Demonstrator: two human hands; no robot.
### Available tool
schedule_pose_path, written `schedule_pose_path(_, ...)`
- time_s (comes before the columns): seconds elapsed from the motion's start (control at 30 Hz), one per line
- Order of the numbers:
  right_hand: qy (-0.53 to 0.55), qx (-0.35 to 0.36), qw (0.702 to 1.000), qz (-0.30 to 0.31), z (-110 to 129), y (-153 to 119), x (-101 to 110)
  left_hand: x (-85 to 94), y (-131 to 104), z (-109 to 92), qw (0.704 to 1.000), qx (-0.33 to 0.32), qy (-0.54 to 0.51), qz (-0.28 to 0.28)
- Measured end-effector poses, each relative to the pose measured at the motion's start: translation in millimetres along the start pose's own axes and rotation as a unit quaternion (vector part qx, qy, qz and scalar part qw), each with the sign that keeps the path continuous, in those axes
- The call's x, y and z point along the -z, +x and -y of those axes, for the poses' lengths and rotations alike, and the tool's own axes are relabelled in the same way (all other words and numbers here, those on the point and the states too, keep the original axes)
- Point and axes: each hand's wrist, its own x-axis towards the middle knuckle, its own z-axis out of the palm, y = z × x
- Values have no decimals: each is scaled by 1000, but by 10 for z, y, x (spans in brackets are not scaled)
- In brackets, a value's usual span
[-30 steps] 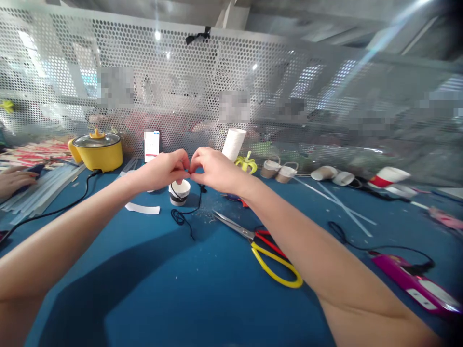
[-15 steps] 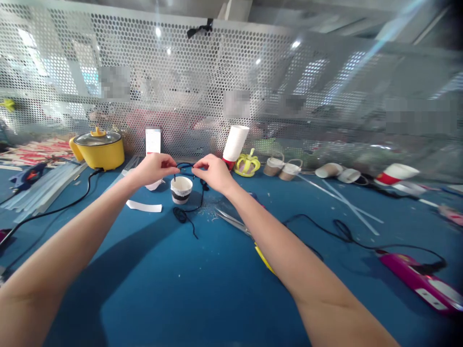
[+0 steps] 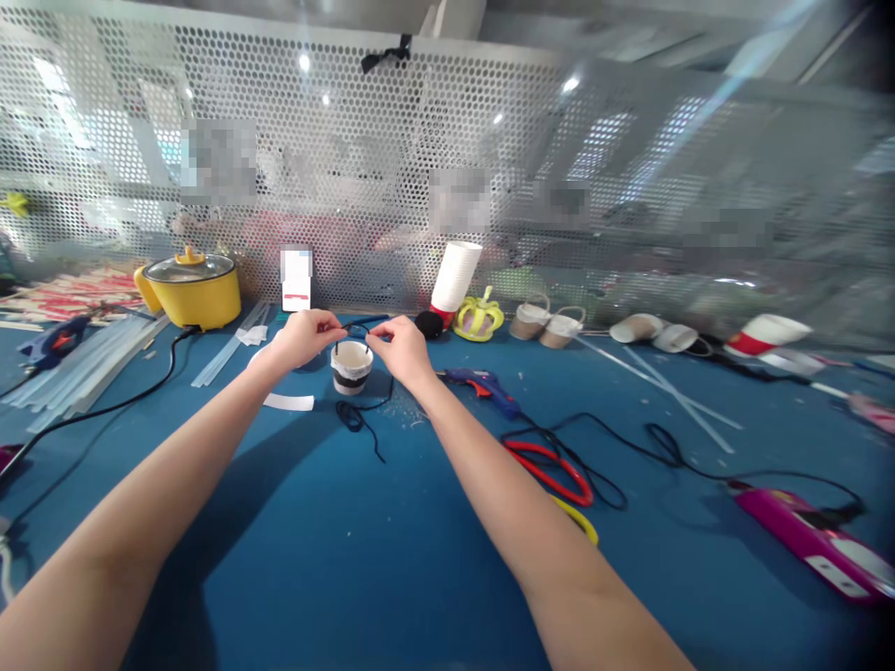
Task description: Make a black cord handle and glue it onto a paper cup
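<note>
A small white cup with a dark band round it stands upright on the blue table. My left hand is at the cup's upper left, thumb and fingertips pinched on a thin black cord. On the other side my right hand pinches the same cord, which arches over the cup with its ends down at the rim. More black cord lies coiled in front of the cup. A curved white paper strip rests under my left wrist.
A blue glue gun, red and yellow scissor handles and a purple power strip lie to the right. Stacked paper cups, small baskets and a yellow pot line the back, beside a phone.
Both hands have dropped slightly, and my right hand has shifted a little left. My right forearm has swung left, uncovering the glue gun and red handle while covering the scissor blades.
</note>
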Motion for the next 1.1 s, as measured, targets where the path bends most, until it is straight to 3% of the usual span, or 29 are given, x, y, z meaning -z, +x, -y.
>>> schedule_pose_path(0.77,-15,-5,999,32,-68,-45,-76,-92,-46,159,998,10,53,7)
schedule_pose_path(1.1,-16,13,997,69,-86,-41,-74,-67,-78,48,995,3,95,17)
